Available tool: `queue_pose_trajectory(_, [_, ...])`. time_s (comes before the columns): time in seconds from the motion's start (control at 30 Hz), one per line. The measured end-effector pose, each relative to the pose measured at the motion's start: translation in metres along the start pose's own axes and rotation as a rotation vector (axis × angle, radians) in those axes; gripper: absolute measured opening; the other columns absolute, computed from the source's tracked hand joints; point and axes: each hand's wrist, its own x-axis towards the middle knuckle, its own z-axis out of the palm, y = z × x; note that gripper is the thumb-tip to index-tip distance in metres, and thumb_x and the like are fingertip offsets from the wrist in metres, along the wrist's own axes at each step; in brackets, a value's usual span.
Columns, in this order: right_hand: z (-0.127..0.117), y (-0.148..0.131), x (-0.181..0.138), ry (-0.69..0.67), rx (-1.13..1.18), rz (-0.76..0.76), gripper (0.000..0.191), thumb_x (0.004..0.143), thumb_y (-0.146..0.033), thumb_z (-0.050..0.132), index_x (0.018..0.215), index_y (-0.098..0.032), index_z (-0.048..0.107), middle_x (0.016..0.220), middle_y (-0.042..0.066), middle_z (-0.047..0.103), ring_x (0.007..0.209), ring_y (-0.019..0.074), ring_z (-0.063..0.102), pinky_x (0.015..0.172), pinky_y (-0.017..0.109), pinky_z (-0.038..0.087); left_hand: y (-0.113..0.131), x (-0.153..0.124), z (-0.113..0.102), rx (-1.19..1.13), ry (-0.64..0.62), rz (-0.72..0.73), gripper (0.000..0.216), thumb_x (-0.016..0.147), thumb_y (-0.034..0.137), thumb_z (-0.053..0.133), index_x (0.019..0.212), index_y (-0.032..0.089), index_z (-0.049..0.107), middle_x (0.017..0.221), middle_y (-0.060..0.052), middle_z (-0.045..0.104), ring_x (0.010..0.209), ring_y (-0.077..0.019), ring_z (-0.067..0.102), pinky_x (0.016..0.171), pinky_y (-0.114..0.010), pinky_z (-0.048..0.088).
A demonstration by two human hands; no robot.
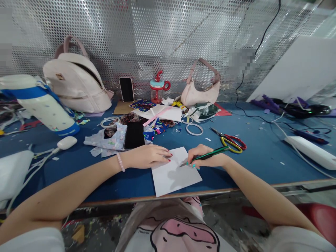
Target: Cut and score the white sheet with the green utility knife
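Note:
A sheet of white paper (174, 180) lies flat near the table's front edge. My left hand (149, 155) rests on its upper left part, fingers stretched out and holding nothing. A pink beaded bracelet (120, 162) circles that wrist. In my right hand (199, 155) is a slim green craft knife (212, 153), gripped like a pen. Its thin silvery tip points down and left onto the paper, close to my left fingertips. Scissors (231, 141) with red and yellow handles lie open just beyond my right wrist.
Behind my hands are a black phone (134, 135), fabric and paper scraps (105, 138), and a white ring (194, 129). Farther back stand a backpack (76, 82), a cup (156, 91) and a handbag (201, 91). A bottle (44, 105) leans at left; a power strip (312, 152) lies right.

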Motion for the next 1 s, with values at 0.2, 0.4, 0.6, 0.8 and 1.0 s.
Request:
queue_pose_trajectory(0.2, [0.005,-0.003,0.000,0.024,-0.103,-0.003,0.020,0.088,-0.031,0.054,0.076,-0.015,0.058,0.060,-0.001,0.059,0.051,0.0089,0.054,0.050,0.019,0.038,0.016,0.004,0.005,0.021,0.016,-0.012,0.033,0.094,0.023,0.046,0.123,0.014,0.059,0.138,-0.015,0.051,0.130,-0.0242,0.046,0.109,-0.041,0.038])
queue_pose_trajectory(0.4, [0.007,-0.006,-0.001,0.034,-0.229,-0.044,0.018,0.088,-0.022,0.049,0.073,-0.016,0.057,0.058,-0.003,0.052,0.051,0.0073,0.047,0.051,0.018,0.034,0.019,0.005,0.007,-0.058,-0.103,-0.004,0.045,0.095,0.037,0.047,0.137,0.018,0.047,0.148,-0.013,0.039,0.139,-0.0264,0.034,0.113,-0.044,0.030])
queue_pose_trajectory(0.6, [0.007,-0.010,-0.003,-0.014,-0.314,-0.074,0.023,0.093,-0.025,0.043,0.075,-0.016,0.056,0.060,-0.002,0.049,0.054,0.0082,0.043,0.054,0.020,0.033,0.017,0.006,0.006,-0.084,-0.105,-0.001,0.043,0.096,0.037,0.046,0.134,0.017,0.051,0.147,-0.013,0.040,0.139,-0.0249,0.034,0.114,-0.041,0.029])
queue_pose_trajectory(0.8, [0.006,-0.010,-0.006,-0.052,-0.343,-0.078,0.022,0.093,-0.024,0.044,0.077,-0.016,0.057,0.062,-0.002,0.050,0.056,0.0084,0.045,0.056,0.020,0.033,0.017,0.007,0.005,-0.095,-0.109,-0.011,0.041,0.094,0.036,0.050,0.130,0.018,0.054,0.146,-0.013,0.042,0.138,-0.0244,0.036,0.114,-0.040,0.030])
queue_pose_trajectory(1.0, [0.003,-0.010,-0.008,-0.078,-0.345,-0.107,0.023,0.095,-0.025,0.043,0.079,-0.015,0.057,0.064,-0.001,0.052,0.058,0.0086,0.047,0.057,0.021,0.034,0.016,0.007,0.005,-0.109,-0.141,-0.011,0.043,0.094,0.034,0.048,0.133,0.016,0.051,0.148,-0.013,0.038,0.139,-0.0251,0.034,0.115,-0.041,0.027])
